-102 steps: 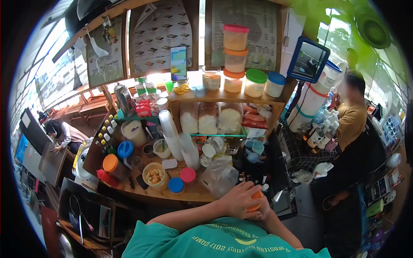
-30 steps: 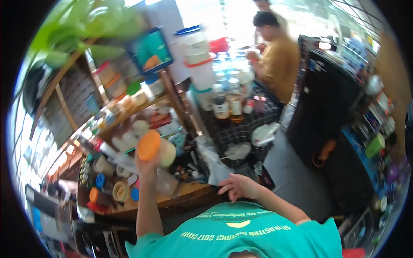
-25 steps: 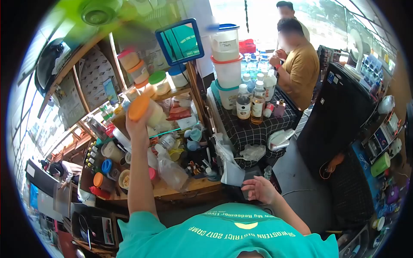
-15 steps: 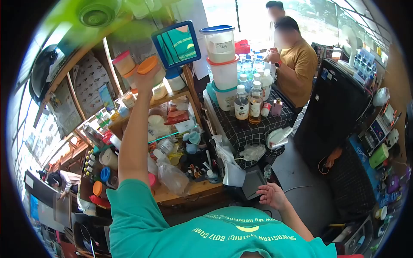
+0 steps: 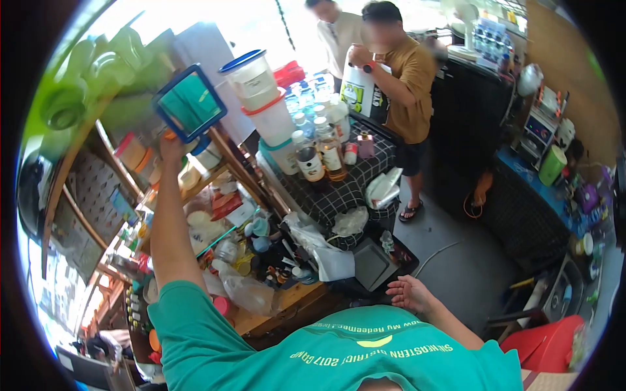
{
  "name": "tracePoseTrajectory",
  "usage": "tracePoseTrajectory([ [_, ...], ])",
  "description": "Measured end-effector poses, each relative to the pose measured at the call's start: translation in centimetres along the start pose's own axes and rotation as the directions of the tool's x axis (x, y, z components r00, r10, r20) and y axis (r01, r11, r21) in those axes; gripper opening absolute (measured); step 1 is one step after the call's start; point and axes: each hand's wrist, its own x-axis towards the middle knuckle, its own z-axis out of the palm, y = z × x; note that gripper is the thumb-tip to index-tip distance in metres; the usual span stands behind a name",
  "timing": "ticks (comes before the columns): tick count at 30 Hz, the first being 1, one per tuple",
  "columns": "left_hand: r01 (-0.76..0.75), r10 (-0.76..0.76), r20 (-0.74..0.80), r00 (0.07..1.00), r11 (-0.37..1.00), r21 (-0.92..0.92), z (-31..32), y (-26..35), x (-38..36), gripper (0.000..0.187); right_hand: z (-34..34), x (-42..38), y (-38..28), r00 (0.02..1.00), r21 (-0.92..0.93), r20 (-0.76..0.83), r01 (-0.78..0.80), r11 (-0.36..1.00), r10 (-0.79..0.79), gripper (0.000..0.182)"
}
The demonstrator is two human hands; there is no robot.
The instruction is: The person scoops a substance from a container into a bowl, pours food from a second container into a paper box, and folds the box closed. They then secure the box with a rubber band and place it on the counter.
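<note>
My left arm reaches up to the shelf at the upper left. At its end, my left hand (image 5: 172, 151) is closed on a container with an orange lid (image 5: 171, 134), just below a blue-framed mirror (image 5: 190, 103); the fingers are partly hidden and blurred. Beside it stand a pink-lidded tub (image 5: 130, 151) and other tubs. Low in front of my body, my right hand (image 5: 409, 292) holds nothing, its fingers apart and slightly curled. The nearest thing to it is a dark tray (image 5: 373, 266).
Stacked tubs (image 5: 264, 111) and bottles (image 5: 331, 156) stand on a checked cloth (image 5: 352, 186). A person in a brown shirt (image 5: 417, 98) holds a printed bag (image 5: 358, 88); another person (image 5: 336, 39) stands behind. A black fridge (image 5: 466, 124) and red chair (image 5: 544, 345) are at right.
The view has turned, so the shelf and tubs sit further left. The person in brown now shows down to the feet, with a bag raised. My left hand remains at the orange-lidded container.
</note>
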Motion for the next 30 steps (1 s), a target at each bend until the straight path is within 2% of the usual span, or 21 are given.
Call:
tracePoseTrajectory([
  [1,-0.007,0.007,0.021,1.000,1.000,-0.009,-0.2,-1.0,0.7,0.030,-0.3,-0.1,0.1,1.000,-0.002,-0.010,0.005,1.000,-0.005,0.038],
  [3,-0.104,0.109,-0.014,0.994,0.974,0.200,-0.2,-2.2,1.5,0.026,-0.7,-0.3,-0.1,0.999,0.010,-0.026,0.023,1.000,-0.023,0.038],
  [4,-0.115,0.118,-0.001,0.993,0.975,0.192,-0.1,-1.8,1.4,0.026,-0.7,-0.4,-0.2,0.999,0.007,-0.040,0.014,1.000,-0.013,0.037],
  [6,-0.026,0.012,0.085,0.996,0.985,0.172,-0.3,-0.7,1.1,0.023,-1.0,-0.4,-0.1,0.998,0.015,-0.057,0.010,1.000,-0.009,0.037],
  [7,-0.033,0.018,0.094,0.995,0.985,0.167,-0.3,-0.3,0.8,0.023,-1.2,-0.3,-0.2,0.998,0.015,-0.060,0.009,1.000,-0.008,0.037],
  [9,-0.163,0.114,0.235,0.965,0.965,0.204,-0.4,0.6,0.1,0.028,-1.6,-0.4,-0.5,0.998,0.018,-0.063,0.013,1.000,-0.012,0.037],
  [10,-0.168,0.118,0.241,0.963,0.965,0.201,-0.4,1.0,-0.4,0.028,-1.7,-0.6,-0.5,0.997,0.009,-0.075,0.018,1.000,-0.018,0.037],
  [12,-0.106,0.101,0.262,0.960,0.994,0.005,0.0,1.7,-1.3,0.037,-2.0,-0.7,-0.6,0.996,0.011,-0.086,0.028,1.000,-0.027,0.037],
  [13,-0.113,0.092,0.299,0.950,0.992,0.054,-0.2,1.0,-0.6,0.054,-2.3,-0.7,-0.7,0.996,0.008,-0.086,0.025,1.000,-0.024,0.038],
  [14,-0.117,0.095,0.307,0.947,0.992,0.053,-0.4,0.4,-0.1,0.054,-2.6,-0.6,-0.8,0.996,0.007,-0.088,0.020,1.000,-0.019,0.038],
  [16,-0.150,0.043,0.299,0.953,0.926,0.347,-0.4,1.3,-0.1,0.072,-3.1,-0.5,-0.7,0.995,-0.006,-0.093,0.020,1.000,-0.020,0.038],
  [17,-0.156,0.046,0.307,0.951,0.926,0.345,-0.1,1.6,-0.3,0.072,-3.3,-0.4,-0.8,0.995,-0.030,-0.096,0.016,0.999,-0.019,0.039],
  [19,-0.245,0.122,0.301,0.946,0.876,0.415,0.1,1.3,-0.3,0.084,-3.6,-0.2,-0.9,0.994,-0.041,-0.107,0.020,0.999,-0.024,0.040],
  [22,-0.242,0.146,0.290,0.946,0.914,0.327,0.3,0.3,-0.2,0.086,-4.0,-0.1,-1.0,0.993,-0.053,-0.114,0.023,0.998,-0.029,0.040],
  [26,-0.276,0.175,0.283,0.943,0.886,0.372,-0.3,-0.4,-0.6,0.087,-4.2,-0.1,-1.0,0.992,-0.037,-0.130,0.002,0.999,-0.007,0.036],
  [28,-0.140,0.064,0.252,0.966,0.945,0.295,-0.7,0.1,-1.5,0.094,-4.4,0.0,-0.8,0.991,-0.038,-0.137,-0.002,0.999,-0.004,0.037],
  [29,-0.139,0.061,0.255,0.965,0.945,0.298,-1.0,0.5,-1.9,0.094,-4.6,0.0,-0.8,0.989,-0.044,-0.146,-0.002,0.999,-0.004,0.037],
  [30,-0.169,0.075,0.216,0.973,0.874,0.456,-1.4,0.5,-2.2,0.097,-4.7,0.1,-0.8,0.989,-0.040,-0.148,-0.006,0.999,0.000,0.037],
])
